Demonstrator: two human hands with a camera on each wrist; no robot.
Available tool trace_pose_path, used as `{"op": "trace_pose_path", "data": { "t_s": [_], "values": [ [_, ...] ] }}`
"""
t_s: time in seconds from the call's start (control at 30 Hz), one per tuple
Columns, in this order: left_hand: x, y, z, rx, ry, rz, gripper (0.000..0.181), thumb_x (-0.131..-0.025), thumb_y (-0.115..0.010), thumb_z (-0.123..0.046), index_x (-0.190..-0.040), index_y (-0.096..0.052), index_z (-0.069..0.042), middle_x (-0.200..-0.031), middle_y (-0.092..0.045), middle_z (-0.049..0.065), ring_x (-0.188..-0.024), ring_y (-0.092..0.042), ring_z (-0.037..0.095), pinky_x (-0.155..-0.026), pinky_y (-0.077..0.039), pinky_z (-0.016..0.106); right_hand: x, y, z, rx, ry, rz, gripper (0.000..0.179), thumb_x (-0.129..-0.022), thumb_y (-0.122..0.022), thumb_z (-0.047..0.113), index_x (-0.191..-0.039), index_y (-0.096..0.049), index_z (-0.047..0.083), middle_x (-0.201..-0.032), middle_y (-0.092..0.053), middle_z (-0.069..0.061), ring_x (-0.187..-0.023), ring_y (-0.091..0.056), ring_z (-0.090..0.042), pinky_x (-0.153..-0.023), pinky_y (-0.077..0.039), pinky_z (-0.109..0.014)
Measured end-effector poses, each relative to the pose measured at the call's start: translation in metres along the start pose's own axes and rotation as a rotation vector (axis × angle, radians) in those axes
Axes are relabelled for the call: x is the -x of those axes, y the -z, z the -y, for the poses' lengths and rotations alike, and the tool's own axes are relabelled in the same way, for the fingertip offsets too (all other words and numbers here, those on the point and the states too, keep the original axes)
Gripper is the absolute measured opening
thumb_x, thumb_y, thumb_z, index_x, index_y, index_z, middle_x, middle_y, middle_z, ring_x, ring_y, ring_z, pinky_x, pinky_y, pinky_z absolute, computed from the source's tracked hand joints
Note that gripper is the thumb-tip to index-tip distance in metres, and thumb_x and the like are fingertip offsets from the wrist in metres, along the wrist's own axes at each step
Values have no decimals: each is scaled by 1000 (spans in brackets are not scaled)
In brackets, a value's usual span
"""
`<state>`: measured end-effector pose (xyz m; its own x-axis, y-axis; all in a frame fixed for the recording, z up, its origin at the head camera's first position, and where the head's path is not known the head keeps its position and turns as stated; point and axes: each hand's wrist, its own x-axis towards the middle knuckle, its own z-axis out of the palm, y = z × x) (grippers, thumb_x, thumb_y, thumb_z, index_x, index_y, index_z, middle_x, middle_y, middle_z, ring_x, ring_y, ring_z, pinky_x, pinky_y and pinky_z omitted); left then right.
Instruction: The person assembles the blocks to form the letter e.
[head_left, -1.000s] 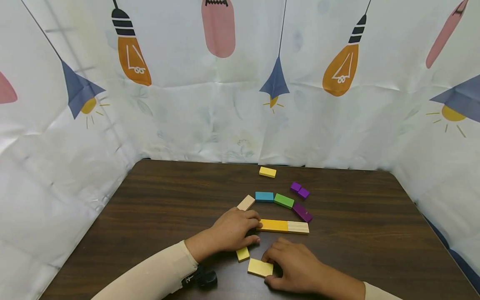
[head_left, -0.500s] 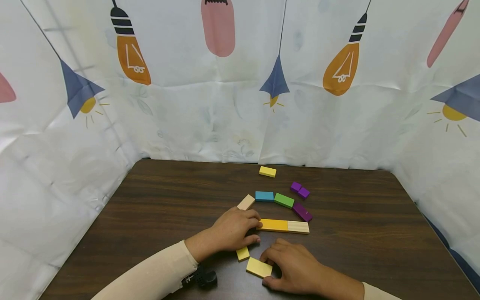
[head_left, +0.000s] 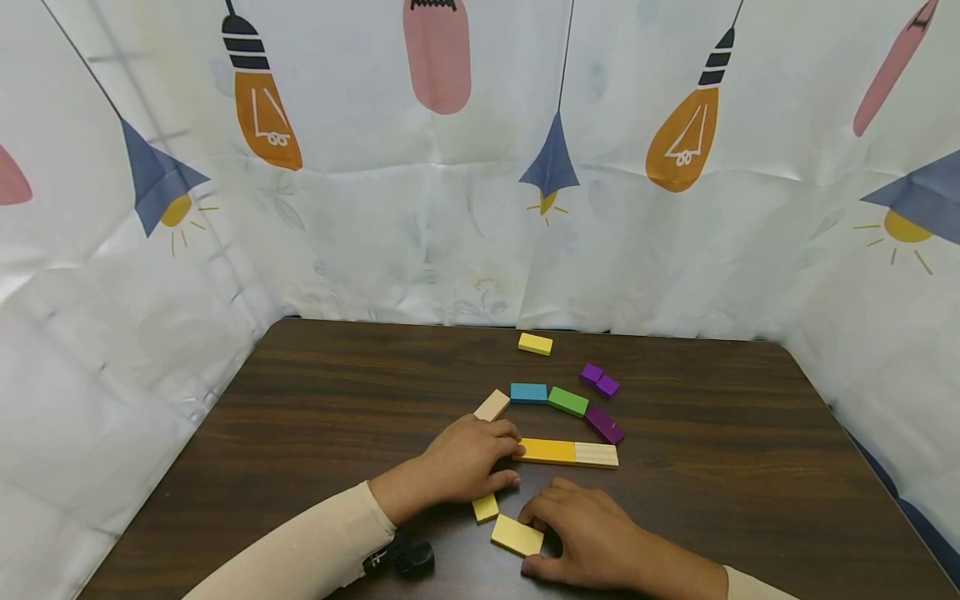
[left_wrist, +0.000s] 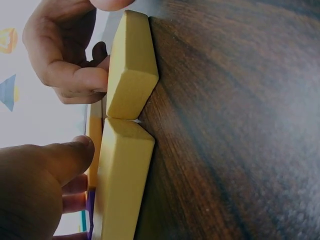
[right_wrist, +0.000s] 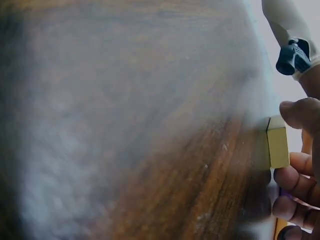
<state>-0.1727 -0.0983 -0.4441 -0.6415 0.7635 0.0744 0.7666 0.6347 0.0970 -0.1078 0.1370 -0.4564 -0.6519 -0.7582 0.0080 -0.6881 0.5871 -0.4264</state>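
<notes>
My right hand (head_left: 588, 533) pinches a pale yellow block (head_left: 516, 535) between thumb and fingers, low on the table. In the left wrist view, this yellow block (left_wrist: 131, 62) meets the end of a second yellow block (left_wrist: 122, 180) at an angle. My left hand (head_left: 467, 460) lies over the left side of the layout, partly hiding the second yellow block (head_left: 486, 508). Its fingertips reach the left end of an orange block (head_left: 549, 451), which joins a plain wooden block (head_left: 596, 454). In the right wrist view, my right fingers (right_wrist: 295, 182) are beside the held block (right_wrist: 278, 146).
Beyond my left hand, a pale wooden block (head_left: 492, 406), a blue block (head_left: 528, 393), a green block (head_left: 567, 402) and a dark purple block (head_left: 604, 424) form an arc. Two small purple cubes (head_left: 600, 381) and another yellow block (head_left: 535, 344) lie farther back on the dark table (head_left: 360, 375).
My right hand has slid slightly left with the yellow block, which has turned a little and come closer to the second yellow block. My left hand stays in place.
</notes>
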Motion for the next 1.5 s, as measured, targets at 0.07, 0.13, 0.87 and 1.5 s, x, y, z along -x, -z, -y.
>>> {"op": "trace_pose_path", "data": {
  "t_s": [0.07, 0.13, 0.87, 1.5],
  "values": [
    [0, 0, 0, 0, 1, 0, 35, -96, -70, -47, -121, -74, -23, -123, -64, -7, -108, -63, 10, -90, -50, 40, 0, 1, 0, -7, -18, -6, 42, -92, -66, 64, -115, -68, 29, -95, -53, 23, -86, -47, 3, -62, -41, -21],
    [0, 0, 0, 1, 1, -1, 35, -96, -70, -47, -121, -74, -23, -123, -64, -7, -108, -63, 10, -89, -50, 40, 0, 4, -1, -6, -40, -18, 44, -91, -66, 65, -115, -69, 29, -95, -53, 22, -86, -47, 3, -62, -41, -22],
    [0, -1, 1, -19, -13, -15, 35, -96, -70, -48, -119, -74, -22, -123, -65, -5, -107, -64, 10, -87, -50, 39, -29, 57, -35, 112, -153, -223, 43, -87, -80, 47, -117, -72, 17, -101, -66, 6, -90, -59, -11, -61, -49, -26],
    [1, 0, 1, -25, -21, -20, 35, -96, -69, -48, -121, -74, -24, -123, -64, -6, -107, -63, 9, -85, -49, 37, -65, 86, -83, 87, -270, -228, 47, -91, -76, 47, -125, -70, 16, -105, -64, -1, -89, -62, -20, -63, -51, -34]
  ]
}}
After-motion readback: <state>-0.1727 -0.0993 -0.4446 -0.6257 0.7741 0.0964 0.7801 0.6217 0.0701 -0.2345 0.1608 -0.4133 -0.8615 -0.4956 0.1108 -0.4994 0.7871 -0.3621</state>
